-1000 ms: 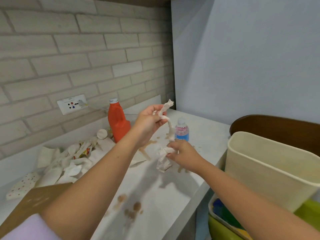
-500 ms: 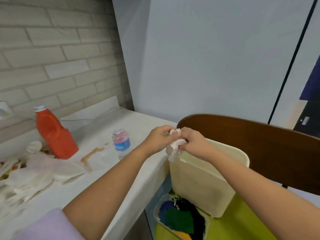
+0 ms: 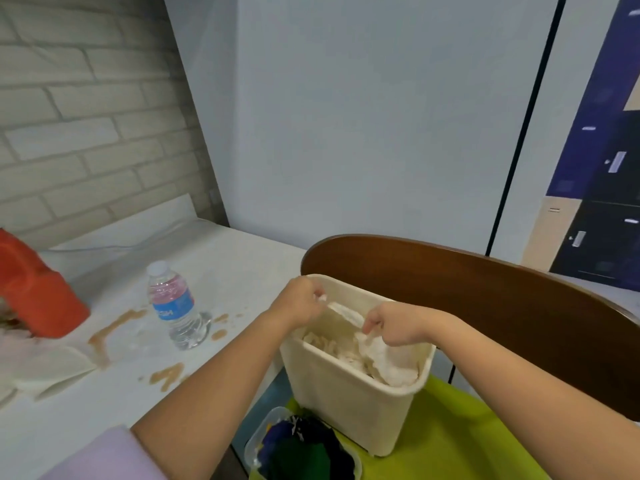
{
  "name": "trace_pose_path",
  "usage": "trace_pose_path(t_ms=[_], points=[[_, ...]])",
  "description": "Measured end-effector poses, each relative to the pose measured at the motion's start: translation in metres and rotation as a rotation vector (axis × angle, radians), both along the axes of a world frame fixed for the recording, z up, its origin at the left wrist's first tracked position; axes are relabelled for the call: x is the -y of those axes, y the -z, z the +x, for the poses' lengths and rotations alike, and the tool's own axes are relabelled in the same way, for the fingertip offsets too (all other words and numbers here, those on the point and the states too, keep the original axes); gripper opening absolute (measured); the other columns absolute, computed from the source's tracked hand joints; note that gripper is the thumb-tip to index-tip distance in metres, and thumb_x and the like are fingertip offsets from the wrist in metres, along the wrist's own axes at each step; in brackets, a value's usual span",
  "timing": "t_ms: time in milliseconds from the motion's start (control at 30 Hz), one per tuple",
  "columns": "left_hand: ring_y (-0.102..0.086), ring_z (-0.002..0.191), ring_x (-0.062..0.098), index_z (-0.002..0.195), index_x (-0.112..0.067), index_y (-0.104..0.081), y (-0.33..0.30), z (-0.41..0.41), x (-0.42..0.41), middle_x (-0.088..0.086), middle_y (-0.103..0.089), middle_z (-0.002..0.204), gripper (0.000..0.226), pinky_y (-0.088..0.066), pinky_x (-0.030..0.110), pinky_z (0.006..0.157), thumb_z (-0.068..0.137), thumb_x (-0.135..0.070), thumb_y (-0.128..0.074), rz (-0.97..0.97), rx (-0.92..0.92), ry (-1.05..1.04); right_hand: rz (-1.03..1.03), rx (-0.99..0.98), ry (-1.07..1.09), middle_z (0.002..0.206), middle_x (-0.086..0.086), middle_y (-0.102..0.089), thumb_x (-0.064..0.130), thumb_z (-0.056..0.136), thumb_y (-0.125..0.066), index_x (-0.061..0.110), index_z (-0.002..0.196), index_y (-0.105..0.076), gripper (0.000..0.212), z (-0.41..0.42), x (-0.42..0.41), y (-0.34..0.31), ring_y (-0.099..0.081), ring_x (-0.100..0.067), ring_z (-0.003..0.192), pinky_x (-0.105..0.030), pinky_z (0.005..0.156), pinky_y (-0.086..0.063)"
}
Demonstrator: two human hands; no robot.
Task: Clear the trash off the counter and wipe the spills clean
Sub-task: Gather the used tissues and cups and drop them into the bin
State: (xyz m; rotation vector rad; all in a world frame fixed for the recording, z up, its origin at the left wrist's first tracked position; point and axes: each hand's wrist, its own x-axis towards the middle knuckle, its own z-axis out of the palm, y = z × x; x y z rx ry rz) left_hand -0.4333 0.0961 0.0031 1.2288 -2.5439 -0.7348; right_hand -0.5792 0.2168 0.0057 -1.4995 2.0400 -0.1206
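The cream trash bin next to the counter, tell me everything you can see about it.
The cream trash bin is a rectangular, lidless tub that looks like plastic, with a rolled rim. It stands upright on a lime-green surface, beside the counter edge and in front of a dark wooden chair back. Crumpled white tissue fills it nearly to the rim. The left hand and right hand hold a twisted tissue strip over its opening.

A bin stands just off the counter's right edge, on a chair, with crumpled paper inside. Both hands hover over its opening, a twisted strip of tissue between them. A bottle stands on the counter among spills; a jug stands at the left edge, napkins before it. A tub sits before the bin.
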Motion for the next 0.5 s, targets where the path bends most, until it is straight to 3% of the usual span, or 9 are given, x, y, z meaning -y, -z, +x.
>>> trace_pose_path(t_ms=[67, 133, 233, 367, 500], points=[[-0.05, 0.123, 0.024, 0.131, -0.019, -0.052, -0.002, 0.001, -0.001, 0.003, -0.052, 0.135, 0.047, -0.043, 0.031, 0.099, 0.086, -0.004, -0.054, 0.079, -0.008, 0.012, -0.081, -0.007, -0.001, 0.139, -0.003, -0.046, -0.009, 0.082, -0.032, 0.02, 0.12, -0.059, 0.055, 0.002, 0.001, -0.004, -0.042, -0.022, 0.13, -0.031, 0.1, -0.041], [-0.048, 0.125, 0.024, 0.134, -0.021, -0.049, -0.004, 0.003, -0.002, 0.003, -0.049, 0.138, 0.056, -0.044, 0.031, 0.099, 0.082, 0.002, -0.053, 0.102, -0.043, 0.01, -0.161, -0.003, 0.003, 0.132, -0.004, -0.052, -0.01, 0.084, -0.033, 0.018, 0.115, -0.062, 0.051, 0.005, 0.005, -0.006, -0.047, -0.021, 0.124, -0.025, 0.091, -0.041], [-0.052, 0.118, 0.021, 0.128, -0.021, -0.053, -0.01, 0.009, -0.004, 0.002, -0.054, 0.131, 0.049, -0.046, 0.029, 0.096, 0.084, 0.002, -0.051, 0.054, -0.119, -0.01, -0.283, 0.027, 0.005, 0.121, -0.003, -0.06, -0.012, 0.082, -0.035, 0.013, 0.109, -0.065, 0.047, 0.014, 0.011, -0.012, -0.053, -0.018, 0.114, -0.021, 0.085, -0.04], [-0.056, 0.096, 0.012, 0.114, -0.017, -0.062, -0.021, 0.035, -0.007, 0.002, -0.063, 0.113, 0.032, -0.043, 0.019, 0.081, 0.087, -0.003, -0.05, 0.018, -0.272, -0.039, -0.493, 0.051, -0.011, 0.108, -0.005, -0.063, -0.011, 0.078, -0.036, 0.009, 0.101, -0.067, 0.044, 0.042, 0.027, -0.019, -0.056, -0.019, 0.104, -0.024, 0.085, -0.044], [-0.057, 0.091, 0.013, 0.111, -0.015, -0.063, -0.023, 0.074, -0.005, 0.001, -0.063, 0.101, 0.032, -0.042, 0.017, 0.073, 0.086, -0.003, -0.048, 0.049, -0.265, -0.054, -0.621, 0.133, -0.071, 0.089, 0.002, -0.058, -0.012, 0.076, -0.04, 0.014, 0.088, -0.067, 0.039, 0.085, 0.042, -0.026, -0.054, -0.016, 0.088, -0.018, 0.073, -0.04]])
